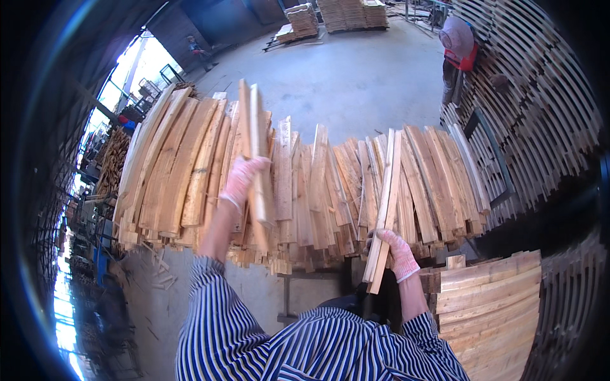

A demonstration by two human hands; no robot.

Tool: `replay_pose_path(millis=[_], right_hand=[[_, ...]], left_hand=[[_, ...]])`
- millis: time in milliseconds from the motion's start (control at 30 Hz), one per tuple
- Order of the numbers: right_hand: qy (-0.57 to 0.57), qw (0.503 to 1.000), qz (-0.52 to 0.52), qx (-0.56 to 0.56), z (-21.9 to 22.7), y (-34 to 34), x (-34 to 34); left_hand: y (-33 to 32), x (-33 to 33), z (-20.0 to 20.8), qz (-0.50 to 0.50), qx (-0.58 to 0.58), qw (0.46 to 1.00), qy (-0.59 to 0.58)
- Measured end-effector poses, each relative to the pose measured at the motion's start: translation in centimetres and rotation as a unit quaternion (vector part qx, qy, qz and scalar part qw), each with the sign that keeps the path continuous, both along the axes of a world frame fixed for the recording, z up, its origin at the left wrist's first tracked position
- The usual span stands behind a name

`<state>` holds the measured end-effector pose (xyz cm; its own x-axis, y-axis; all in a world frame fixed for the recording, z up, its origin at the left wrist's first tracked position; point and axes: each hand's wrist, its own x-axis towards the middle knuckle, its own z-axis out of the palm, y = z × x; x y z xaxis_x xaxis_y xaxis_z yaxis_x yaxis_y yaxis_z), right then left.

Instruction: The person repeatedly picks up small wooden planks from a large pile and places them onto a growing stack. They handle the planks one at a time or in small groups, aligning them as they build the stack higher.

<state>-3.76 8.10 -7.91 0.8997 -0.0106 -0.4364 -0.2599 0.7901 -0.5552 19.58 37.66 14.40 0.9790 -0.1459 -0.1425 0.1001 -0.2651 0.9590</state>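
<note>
fingers curled, the left hand (244, 179) grips pale planks (257, 127), the right hand (395, 250) slim honey-toned strips (389, 197)

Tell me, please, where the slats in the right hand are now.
The slats are right of centre in the head view, held near their lower ends by the right hand, up and left of the board stack at lower right.

Daylight enters at left through an overexposed opening (143, 70). Floor (337, 76) evenly lit, with a pale bluish cast. Deep shadow at right. Bluish flare at upper left. Left hand (244, 179) slightly blurred. Strong fisheye curvature; frame corners black.
</note>
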Motion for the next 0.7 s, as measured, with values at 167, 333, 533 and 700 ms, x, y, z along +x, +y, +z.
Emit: replay_pose_path(millis=[167,333,533,700], right_hand=[[-0.130,0.981,-0.038,-0.138,7.1,1.8,0.9],[-0.145,0.928,-0.071,-0.336,14.2,-1.7,-5.4],[-0.009,0.756,-0.150,-0.637,21.8,-6.3,-16.1],[0.029,0.663,-0.256,-0.703,25.7,-9.8,-25.3]], left_hand=[[-8.9,-9.6,-6.4,-0.116,-0.176,0.977,0.040],[-19.9,-17.5,-8.8,-0.210,-0.299,0.918,-0.151],[-28.6,-10.7,-6.2,-0.624,-0.415,0.645,-0.148],[-37.5,-26.3,3.9,-0.508,-0.410,0.734,0.186]])
